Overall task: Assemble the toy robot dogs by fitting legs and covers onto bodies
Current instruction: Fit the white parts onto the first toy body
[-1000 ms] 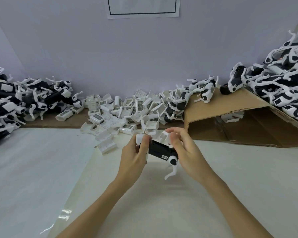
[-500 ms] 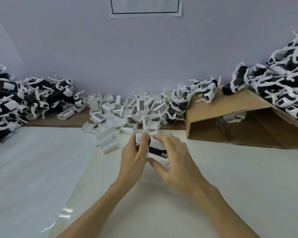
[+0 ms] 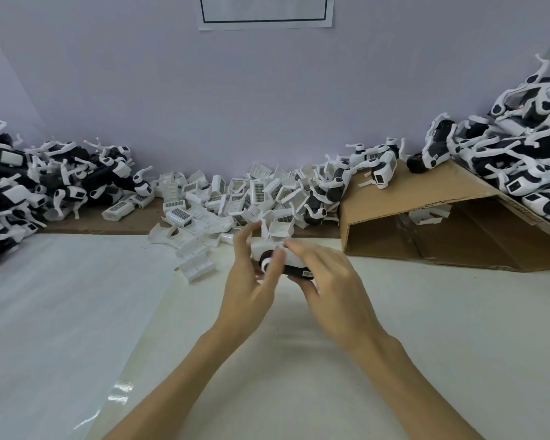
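A black-and-white toy dog body (image 3: 294, 268) is held above the white table, in the middle of the view. My right hand (image 3: 329, 282) grips it from the right, fingers curled over its top and thumb under it. My left hand (image 3: 250, 281) is at its left end, blurred, with the fingers spread and the thumb against a round white joint. The palms hide most of the body. A heap of loose white covers (image 3: 235, 198) lies just behind the hands.
Black-and-white dog bodies with legs are piled at the far left (image 3: 29, 185). More toy dogs are heaped on a slanted cardboard sheet (image 3: 426, 192) at the right (image 3: 521, 160). A glossy plastic sheet (image 3: 61, 312) covers the left of the table.
The body has been turned in my hands and its white leg no longer hangs below. My right hand moved over the top of it, and my left fingers opened out.
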`<state>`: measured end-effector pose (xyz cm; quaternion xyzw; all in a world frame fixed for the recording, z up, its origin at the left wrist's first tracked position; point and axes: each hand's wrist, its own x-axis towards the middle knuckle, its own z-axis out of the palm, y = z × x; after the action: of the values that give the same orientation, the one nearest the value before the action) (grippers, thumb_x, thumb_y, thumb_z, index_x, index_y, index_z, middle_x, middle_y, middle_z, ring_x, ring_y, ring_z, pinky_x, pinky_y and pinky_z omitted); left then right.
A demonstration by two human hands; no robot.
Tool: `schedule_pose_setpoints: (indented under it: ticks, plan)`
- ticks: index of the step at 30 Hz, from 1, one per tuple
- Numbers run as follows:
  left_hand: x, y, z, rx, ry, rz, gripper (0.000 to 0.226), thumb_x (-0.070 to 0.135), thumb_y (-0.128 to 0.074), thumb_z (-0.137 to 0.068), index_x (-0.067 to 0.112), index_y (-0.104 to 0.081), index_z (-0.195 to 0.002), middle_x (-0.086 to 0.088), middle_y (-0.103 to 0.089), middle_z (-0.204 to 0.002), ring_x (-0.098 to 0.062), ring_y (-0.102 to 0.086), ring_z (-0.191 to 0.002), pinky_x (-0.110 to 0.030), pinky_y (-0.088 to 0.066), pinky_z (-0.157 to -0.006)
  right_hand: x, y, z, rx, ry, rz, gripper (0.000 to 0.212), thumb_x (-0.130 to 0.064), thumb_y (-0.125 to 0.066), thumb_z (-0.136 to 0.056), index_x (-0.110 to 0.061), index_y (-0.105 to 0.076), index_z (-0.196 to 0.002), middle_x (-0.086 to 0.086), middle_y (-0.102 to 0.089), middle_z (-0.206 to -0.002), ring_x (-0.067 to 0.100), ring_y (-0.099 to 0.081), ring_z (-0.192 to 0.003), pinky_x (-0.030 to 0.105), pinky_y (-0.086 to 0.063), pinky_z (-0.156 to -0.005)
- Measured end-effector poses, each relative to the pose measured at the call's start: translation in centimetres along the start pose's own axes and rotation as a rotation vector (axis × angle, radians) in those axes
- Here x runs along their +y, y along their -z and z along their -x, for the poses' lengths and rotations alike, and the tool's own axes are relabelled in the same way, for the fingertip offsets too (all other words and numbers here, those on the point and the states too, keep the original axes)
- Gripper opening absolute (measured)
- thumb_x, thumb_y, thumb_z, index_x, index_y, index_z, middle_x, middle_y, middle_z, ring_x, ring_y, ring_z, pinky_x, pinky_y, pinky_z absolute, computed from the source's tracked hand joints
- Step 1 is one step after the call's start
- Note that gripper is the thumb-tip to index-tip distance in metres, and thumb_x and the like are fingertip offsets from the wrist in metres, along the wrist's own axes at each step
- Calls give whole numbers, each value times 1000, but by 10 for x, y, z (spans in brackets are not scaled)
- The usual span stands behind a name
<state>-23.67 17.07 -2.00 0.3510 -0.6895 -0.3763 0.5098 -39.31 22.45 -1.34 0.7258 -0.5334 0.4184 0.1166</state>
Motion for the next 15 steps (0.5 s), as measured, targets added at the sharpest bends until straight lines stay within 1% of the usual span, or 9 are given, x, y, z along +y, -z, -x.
schedule_pose_setpoints:
  ticks: [1, 2, 3, 4, 6, 8, 10, 12, 15]
  plan:
    - [-2, 7, -2, -60, -152, -108, 56, 57, -66, -96, 44, -42, -146, 19, -63, -114, -7, -68, -96, -19, -53, -82, 3, 3, 0, -9, -20, -24, 65, -6, -84, -85, -17, -61, -144, -4, -67, -138, 18, -60, -125, 34, -53, -105]
    - [-5, 14, -5, -124, -305, -245, 60, 44, -72, -98, 43, -43, -150, 15, -54, -134, -6, -65, -107, -14, -50, -90, 5, 5, 1, -8, -45, -49, 64, -7, -84, -85, -18, -60, -144, -5, -66, -139, 18, -61, -126, 34, -55, -103]
    - [-9, 19, -8, -163, -431, -376, 60, 33, -74, -98, 38, -47, -150, 8, -45, -145, -3, -61, -111, -11, -47, -94, 6, 8, 1, 6, -65, -70, 63, -10, -85, -85, -17, -60, -143, -4, -64, -140, 18, -62, -126, 32, -57, -99]
    - [-11, 22, -10, -167, -500, -467, 58, 24, -76, -97, 33, -52, -149, 2, -41, -149, -1, -59, -110, -10, -46, -96, 8, 10, 1, 26, -72, -85, 60, -13, -86, -85, -15, -61, -140, -3, -64, -140, 18, -62, -126, 29, -58, -96]
    - [-12, 22, -12, -125, -532, -532, 53, 20, -76, -97, 26, -57, -146, -3, -42, -150, -3, -57, -105, -9, -47, -96, 11, 11, 0, 67, -57, -60, 53, -16, -88, -84, -10, -66, -132, 2, -64, -134, 22, -63, -123, 29, -58, -96]
    - [-12, 20, -11, -107, -567, -560, 48, 26, -71, -101, 21, -58, -147, -6, -42, -153, -10, -60, -101, -11, -49, -94, 11, 10, 0, 107, -44, 2, 49, -16, -90, -83, -7, -69, -126, 6, -66, -123, 26, -63, -115, 33, -58, -93]
    - [-13, 20, -11, -97, -611, -612, 46, 30, -68, -103, 15, -59, -146, -10, -43, -154, -19, -63, -101, -23, -56, -90, 11, 8, -1, 131, -40, 24, 48, -15, -91, -82, -6, -69, -124, 5, -66, -116, 27, -63, -108, 36, -59, -87]
    - [-11, 20, -11, -77, -619, -642, 44, 27, -67, -104, 11, -60, -144, -15, -46, -149, -25, -63, -104, -36, -59, -87, 9, 8, -1, 132, -38, 35, 48, -14, -91, -81, -7, -69, -124, 5, -65, -113, 27, -64, -105, 40, -59, -84]
    - [-10, 18, -10, -63, -616, -643, 40, 22, -67, -103, 8, -61, -141, -17, -48, -143, -28, -60, -107, -41, -59, -86, 5, 8, -4, 128, -17, 87, 49, -17, -92, -79, -10, -71, -122, 3, -67, -111, 27, -64, -101, 40, -59, -81]
